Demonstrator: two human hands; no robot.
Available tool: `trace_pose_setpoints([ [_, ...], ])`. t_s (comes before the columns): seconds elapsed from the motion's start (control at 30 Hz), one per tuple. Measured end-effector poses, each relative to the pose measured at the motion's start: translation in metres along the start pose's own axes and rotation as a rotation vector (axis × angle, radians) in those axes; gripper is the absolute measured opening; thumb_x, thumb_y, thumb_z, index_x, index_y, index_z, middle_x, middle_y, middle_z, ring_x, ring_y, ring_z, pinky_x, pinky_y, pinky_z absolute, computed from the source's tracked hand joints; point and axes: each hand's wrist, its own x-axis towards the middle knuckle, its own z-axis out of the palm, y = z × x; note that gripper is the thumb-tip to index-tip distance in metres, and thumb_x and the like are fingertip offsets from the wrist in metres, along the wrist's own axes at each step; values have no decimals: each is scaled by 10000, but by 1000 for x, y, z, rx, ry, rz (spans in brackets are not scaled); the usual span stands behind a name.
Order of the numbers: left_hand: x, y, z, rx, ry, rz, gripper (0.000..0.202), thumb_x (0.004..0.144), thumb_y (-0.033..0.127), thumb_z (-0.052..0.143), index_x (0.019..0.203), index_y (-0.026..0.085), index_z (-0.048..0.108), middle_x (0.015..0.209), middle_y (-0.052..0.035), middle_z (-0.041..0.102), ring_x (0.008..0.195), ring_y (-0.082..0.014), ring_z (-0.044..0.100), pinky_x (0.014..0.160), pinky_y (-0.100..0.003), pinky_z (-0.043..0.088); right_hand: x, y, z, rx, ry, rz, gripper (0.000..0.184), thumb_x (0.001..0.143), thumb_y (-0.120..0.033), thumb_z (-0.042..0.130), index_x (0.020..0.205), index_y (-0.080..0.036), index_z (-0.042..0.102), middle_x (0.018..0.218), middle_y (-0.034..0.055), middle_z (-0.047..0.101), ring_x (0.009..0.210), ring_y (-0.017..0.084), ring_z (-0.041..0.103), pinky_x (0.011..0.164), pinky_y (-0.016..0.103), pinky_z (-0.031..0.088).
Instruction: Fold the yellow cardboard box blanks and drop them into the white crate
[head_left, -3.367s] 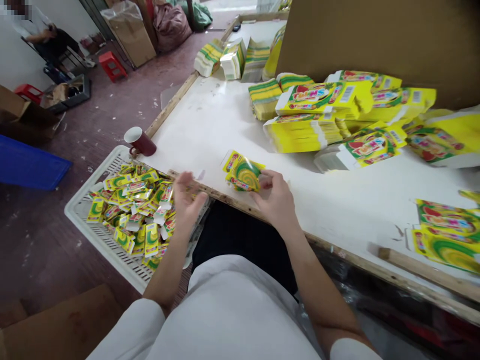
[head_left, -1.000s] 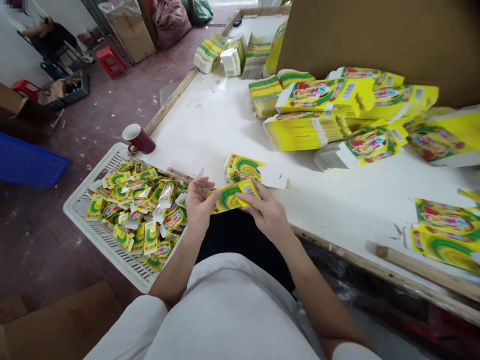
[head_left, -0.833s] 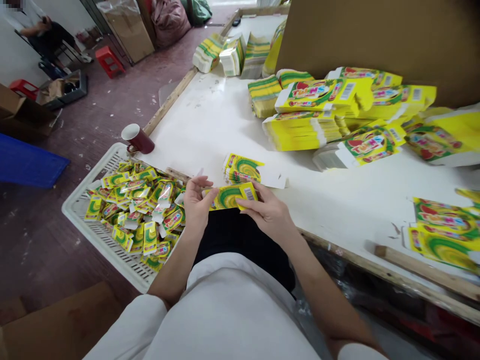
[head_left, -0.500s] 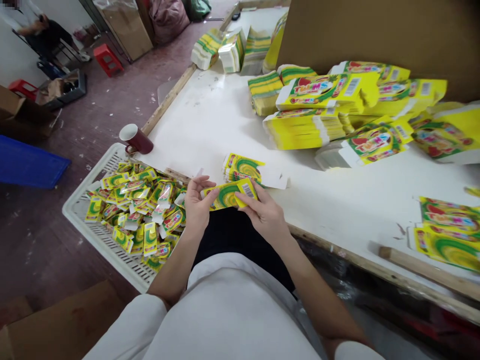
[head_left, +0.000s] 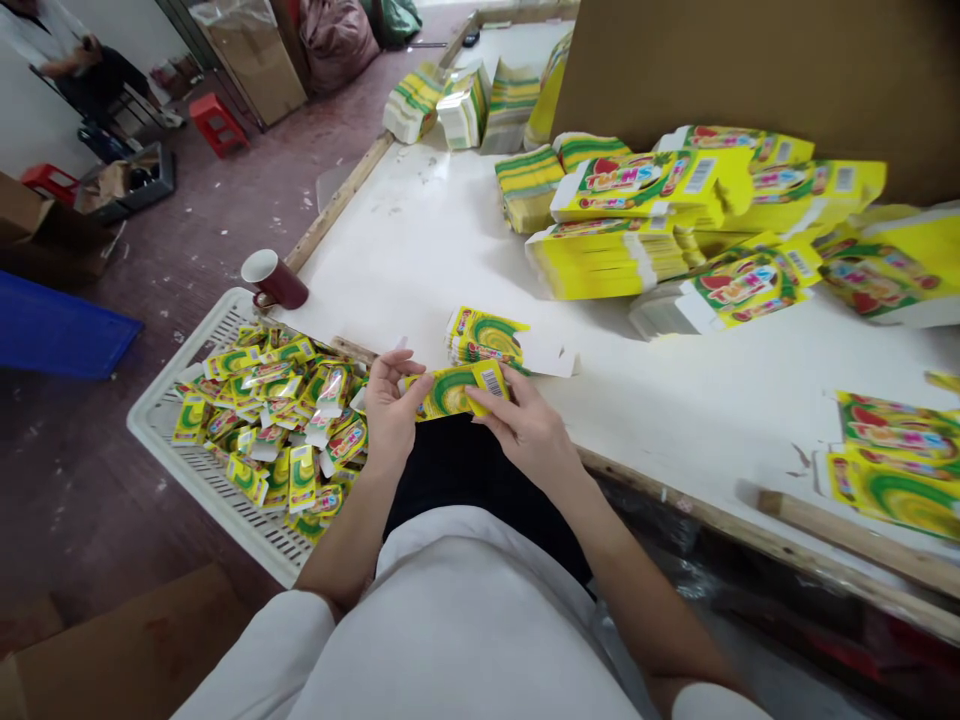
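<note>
My left hand [head_left: 391, 412] and my right hand [head_left: 525, 430] both grip one small yellow-and-green carton [head_left: 456, 390] at the table's near edge, one hand at each end. Its barcode side faces up. Just behind it on the white table [head_left: 420, 250] lies a short stack of flat cartons [head_left: 486, 336] of the same print. To the left, below the table edge, a white slatted crate [head_left: 217, 490] holds several folded cartons [head_left: 277, 410].
A dark red mug [head_left: 273, 279] stands at the table's left edge. Stacks of flat yellow cartons [head_left: 607, 260] fill the far and right side, before a large brown cardboard sheet [head_left: 750, 70]. A wooden stick [head_left: 847, 545] lies at the right. A person sits far left [head_left: 75, 70].
Earlier my right hand alone held a flat carton above the table edge. Now that stack lies on the table and both hands hold one carton, barely shifting over the last second.
</note>
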Motion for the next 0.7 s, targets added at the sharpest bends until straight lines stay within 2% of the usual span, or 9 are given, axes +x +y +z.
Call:
trace_pose_setpoints([
  [0.17,-1,-2,-2,-14,12,-23,423,648,221,844,1017,230,639,831,20,640,787,-110,618,717,-220,497,-2,2,-7,-18,-73,13,250,988,-334,603,1169,-309,774,1445,115,587,1010,247,729,927,443,637],
  [0.27,-3,-2,1,-39,13,-33,402,650,227,846,999,228,646,816,23,639,771,-103,607,733,-221,502,0,1,-7,-36,-69,-11,251,981,-309,612,1179,-298,765,1451,126,579,1113,276,708,962,460,624],
  [0.37,-2,-1,1,-52,6,-39,371,680,247,839,999,224,652,826,15,648,768,-101,603,722,-218,498,1,-1,-5,-26,-32,-29,277,974,-270,616,1217,-301,747,1514,114,539,1345,319,591,1056,498,575],
  [0.43,1,0,-1,-40,15,-30,371,680,252,841,998,223,652,845,8,658,795,-110,616,736,-226,505,1,-1,-4,-2,-40,-16,309,973,-262,615,1257,-306,729,1546,109,517,1407,328,537,1094,524,545],
  [0.53,2,-2,-4,8,-3,-28,403,685,261,844,1030,227,638,851,8,662,819,-124,636,759,-242,517,1,2,-3,65,-62,28,298,978,-282,607,1241,-321,742,1468,104,592,1284,304,643,1051,499,579],
  [0.63,-5,-6,-1,79,-81,-55,366,748,300,809,1058,223,632,904,-13,675,881,-145,661,806,-269,532,4,2,-2,137,24,129,288,959,-305,631,1221,-328,749,1288,92,688,1202,284,684,937,431,641],
  [0.7,-10,-9,3,109,-91,-63,325,773,310,788,1045,216,637,950,-33,684,935,-159,671,844,-286,539,7,2,-1,212,63,201,372,940,-314,648,1310,-313,691,1270,102,691,1197,284,679,873,402,660],
])
